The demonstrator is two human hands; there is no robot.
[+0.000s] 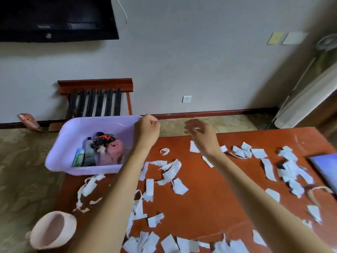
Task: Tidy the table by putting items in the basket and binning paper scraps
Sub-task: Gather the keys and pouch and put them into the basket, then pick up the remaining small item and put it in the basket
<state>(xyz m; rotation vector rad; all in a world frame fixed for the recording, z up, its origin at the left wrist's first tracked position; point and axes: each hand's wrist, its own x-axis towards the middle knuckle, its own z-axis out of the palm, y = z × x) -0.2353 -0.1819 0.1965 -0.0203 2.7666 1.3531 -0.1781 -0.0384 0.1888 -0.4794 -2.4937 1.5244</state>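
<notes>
Tidying in progress, seen from the head camera. The lilac basket stands at the far left of the tabletop, overhanging its left edge. It already holds a doll, a tube, a bottle and a dark tangle too small to identify, so the collecting of items appears largely done. The left hand sits at the basket's far right corner with fingers curled; blur hides whether it grips the rim, perhaps to steady or shift the basket. The right hand hangs above the far edge of the tabletop, apart from the basket. Its fingers are loosely bent, and a pale fleck by them may be paper; whether it holds anything cannot be told. White scraps cover the tabletop from left to right and near to far, so binning appears barely begun. The pink bin stands on the floor at the near left, beside the tabletop's corner. A lit screen lies at the right edge among scraps and would need care when sweeping there. A slatted rack stands against the far wall behind the basket.
</notes>
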